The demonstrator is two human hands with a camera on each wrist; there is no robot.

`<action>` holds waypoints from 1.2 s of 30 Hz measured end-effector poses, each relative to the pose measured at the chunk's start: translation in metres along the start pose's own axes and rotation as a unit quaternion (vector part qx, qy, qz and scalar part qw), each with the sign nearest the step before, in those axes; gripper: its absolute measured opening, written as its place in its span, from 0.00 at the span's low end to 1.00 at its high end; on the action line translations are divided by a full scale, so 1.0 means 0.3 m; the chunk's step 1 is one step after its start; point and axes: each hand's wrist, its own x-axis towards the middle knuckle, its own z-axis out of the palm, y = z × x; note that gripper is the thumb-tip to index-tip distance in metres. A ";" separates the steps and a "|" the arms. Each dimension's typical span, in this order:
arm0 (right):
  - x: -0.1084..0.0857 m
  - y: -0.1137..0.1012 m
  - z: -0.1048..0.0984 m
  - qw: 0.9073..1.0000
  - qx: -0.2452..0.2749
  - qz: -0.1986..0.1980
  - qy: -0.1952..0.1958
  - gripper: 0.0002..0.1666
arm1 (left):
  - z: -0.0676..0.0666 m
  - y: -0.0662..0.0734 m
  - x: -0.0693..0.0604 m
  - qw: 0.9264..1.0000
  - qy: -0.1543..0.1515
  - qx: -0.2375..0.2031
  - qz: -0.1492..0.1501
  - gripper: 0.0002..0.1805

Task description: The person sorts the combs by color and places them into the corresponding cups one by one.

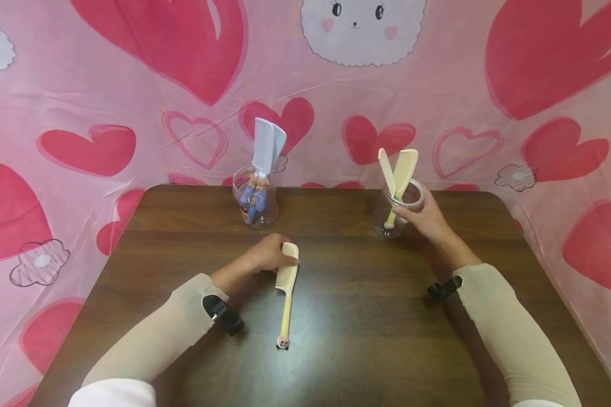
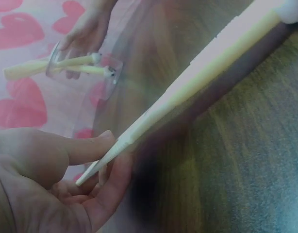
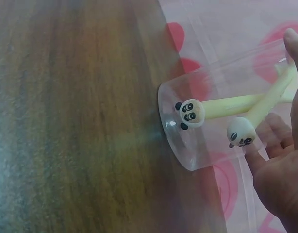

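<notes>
In the head view my left hand pinches a pale yellow comb by its toothed head, between thumb and fingers. Its handle points toward me and ends in a small panda head. The left wrist view shows thumb and fingertips on the comb's thin end. At the back right my right hand grips a clear jar near its rim. Two more yellow combs lean in that jar, heads up. Their panda-tipped handles show through its wall in the right wrist view.
Toward the back left of the brown table stands another clear jar. It holds two light blue combs with blue figure handles. A pink heart-patterned cloth hangs behind the table's far edge.
</notes>
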 end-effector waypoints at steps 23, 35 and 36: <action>0.024 -0.001 -0.008 1.000 0.004 0.016 -0.010 0.45 | -0.047 0.058 0.003 0.997 -0.026 0.001 0.070 0.16; 0.027 0.007 -0.019 0.998 0.036 -0.016 -0.046 0.41 | -0.128 0.226 0.001 0.981 0.025 -0.059 0.185 0.17; 0.027 0.005 -0.019 0.998 0.043 -0.016 -0.049 0.41 | -0.133 0.242 -0.002 0.979 0.032 -0.063 0.193 0.17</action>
